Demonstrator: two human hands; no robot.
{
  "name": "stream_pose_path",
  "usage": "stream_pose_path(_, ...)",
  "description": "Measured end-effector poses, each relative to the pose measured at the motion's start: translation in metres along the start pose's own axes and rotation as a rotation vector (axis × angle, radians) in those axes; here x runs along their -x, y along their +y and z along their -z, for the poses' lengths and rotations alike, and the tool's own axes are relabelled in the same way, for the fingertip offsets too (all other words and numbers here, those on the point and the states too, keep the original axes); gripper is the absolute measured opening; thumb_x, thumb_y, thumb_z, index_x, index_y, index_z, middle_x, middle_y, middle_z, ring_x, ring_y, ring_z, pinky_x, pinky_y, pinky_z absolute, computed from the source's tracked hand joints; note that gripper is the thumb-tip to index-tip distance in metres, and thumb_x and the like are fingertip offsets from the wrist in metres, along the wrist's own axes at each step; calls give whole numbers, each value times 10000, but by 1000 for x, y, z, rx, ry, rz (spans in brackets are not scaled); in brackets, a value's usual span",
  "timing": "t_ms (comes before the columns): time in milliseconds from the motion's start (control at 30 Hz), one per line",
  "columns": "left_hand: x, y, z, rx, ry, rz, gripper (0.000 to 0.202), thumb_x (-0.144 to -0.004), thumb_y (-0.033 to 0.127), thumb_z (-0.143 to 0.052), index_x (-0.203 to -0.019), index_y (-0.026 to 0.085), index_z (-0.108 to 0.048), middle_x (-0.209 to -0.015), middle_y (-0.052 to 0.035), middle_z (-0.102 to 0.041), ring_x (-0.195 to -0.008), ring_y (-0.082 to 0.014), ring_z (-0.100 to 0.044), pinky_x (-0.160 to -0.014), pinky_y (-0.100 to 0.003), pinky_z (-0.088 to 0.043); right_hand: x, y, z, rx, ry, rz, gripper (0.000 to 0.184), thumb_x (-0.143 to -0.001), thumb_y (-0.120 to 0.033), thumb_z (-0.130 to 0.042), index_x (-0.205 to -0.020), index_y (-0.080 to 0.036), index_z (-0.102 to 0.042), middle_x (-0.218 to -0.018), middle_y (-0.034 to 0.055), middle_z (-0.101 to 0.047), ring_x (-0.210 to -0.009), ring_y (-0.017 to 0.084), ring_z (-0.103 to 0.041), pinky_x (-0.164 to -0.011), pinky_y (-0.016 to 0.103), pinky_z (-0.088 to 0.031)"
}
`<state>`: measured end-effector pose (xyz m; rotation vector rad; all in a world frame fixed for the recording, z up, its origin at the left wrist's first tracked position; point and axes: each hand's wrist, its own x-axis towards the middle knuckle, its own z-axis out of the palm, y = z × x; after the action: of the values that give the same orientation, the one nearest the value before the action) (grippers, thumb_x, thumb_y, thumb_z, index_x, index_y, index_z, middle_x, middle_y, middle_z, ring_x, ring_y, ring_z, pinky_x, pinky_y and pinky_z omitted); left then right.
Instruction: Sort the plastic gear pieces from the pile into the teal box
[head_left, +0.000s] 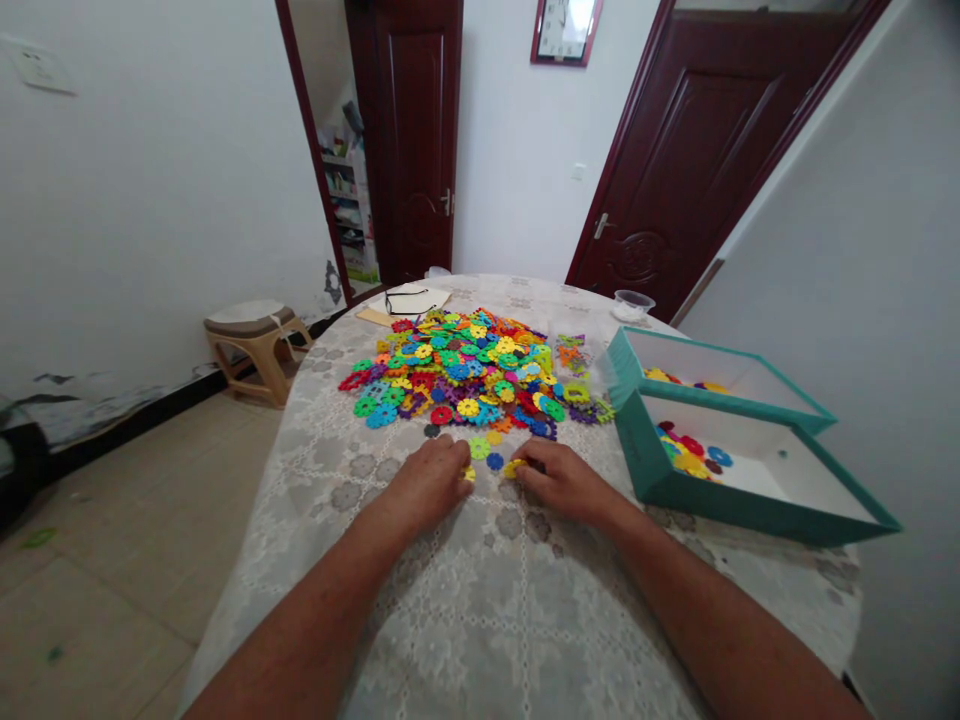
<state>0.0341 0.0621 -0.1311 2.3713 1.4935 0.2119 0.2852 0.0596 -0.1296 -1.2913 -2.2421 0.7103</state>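
Observation:
My left hand [439, 478] is closed, with a yellow flower-shaped plastic disc [469, 474] pinched at the fingertips. Another yellow disc [514, 468] is gripped by my right hand [559, 477], which rests low over the cloth. Between the two hands lie a light green disc [478, 449] and a small dark blue disc [495, 461]. Just beyond them spreads a large heap of many-coloured notched discs [457, 370]. My fingers partly cover both held pieces.
Two teal-edged boxes [720, 505] stand at the right with more discs inside. Eyeglasses [409, 300] lie on papers at the far left. A clear plastic bowl [634, 304] sits at the back right of the round table [480, 620]. A stool [255, 345] stands left.

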Motion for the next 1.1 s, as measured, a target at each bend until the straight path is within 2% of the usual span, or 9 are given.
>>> stream_pose_path(100, -1, 0, 0, 55, -16, -2, 164, -876, 215, -596, -1036, 226, -628, -1060, -70, -647, -973, -230, -608, -833, -312, -432, 2, 10, 20, 22, -4, -52, 228, -1004, -289, -487, -838, -208, -621, -819, 12, -639, -766, 168, -563, -709, 283, -417)
stream_pose_path(200, 0, 1, 2, 48, 3, 17, 248, -882, 226, -599, -1129, 220, -608, -1164, -97, -622, -1019, -234, -619, -867, -314, -436, 5, 19, 31, 78, -127, -40, 281, -1013, -346, -493, -788, -208, -589, -757, -6, -596, -711, 155, -522, -652, 271, -370)
stream_pose_path(333, 1, 3, 7, -8, -24, 59, 217, -898, 236, -590, -1112, 203, -613, -1171, -123, -636, -1017, -255, -640, -863, -329, -443, 6, 23, 20, 59, -133, -89, 165, -977, -314, -562, -988, -212, -691, -871, 11, -695, -764, 164, -597, -655, 265, -387)
stream_pose_path(433, -1, 1, 6, -16, -14, 75, 189, -883, 234, -608, -1070, 209, -611, -1118, -115, -669, -1007, -268, -642, -831, -331, -438, 2, 19, 5, 92, -63, -86, 226, -961, -311, -593, -1121, -205, -713, -1027, 58, -743, -894, 195, -654, -761, 287, -439)
stream_pose_path(533, -5, -3, 1, 23, 18, 80, 223, -844, 240, -647, -1058, 217, -589, -1071, -93, -682, -951, -257, -639, -776, -321, -434, -3, 13, -3, 175, -34, -45, 216, -945, -312, -612, -1078, -182, -721, -1065, 93, -729, -969, 219, -646, -843, 308, -449)
stream_pose_path(633, -9, -5, -4, 109, 72, -6, 219, -823, 189, -620, -1033, 232, -578, -1028, -53, -685, -910, -226, -629, -763, -304, -443, -6, 8, -5, 238, -51, -38, 153, -922, -282, -617, -981, -170, -704, -1012, 95, -699, -926, 218, -629, -830, 311, -447)
stream_pose_path(767, -18, -7, -11, 226, 122, -125, 301, -820, 123, -590, -1090, 251, -627, -1157, -49, -689, -1082, -221, -629, -934, -312, -470, -9, 8, -5, 182, -51, -23, 188, -877, -221, -645, -1055, -186, -693, -1076, 85, -702, -985, 224, -633, -880, 319, -450)
stream_pose_path(900, -32, -7, -14, 210, 113, -30, 430, -820, 181, -664, -1247, 224, -652, -1245, -103, -674, -1131, -266, -640, -995, -352, -478, -11, 11, -4, 121, -67, -34, 217, -860, -206, -658, -1071, -202, -707, -1081, 69, -716, -995, 220, -637, -893, 317, -451)
stream_pose_path(1100, -45, -4, -9, 119, 63, 69, 246, -803, 274, -731, -1042, 218, -714, -1145, -90, -681, -1025, -260, -657, -876, -319, -488, -13, 11, -6, 100, -54, -53, 128, -816, -176, -669, -941, -204, -662, -970, 28, -693, -889, 189, -616, -770, 271, -433)
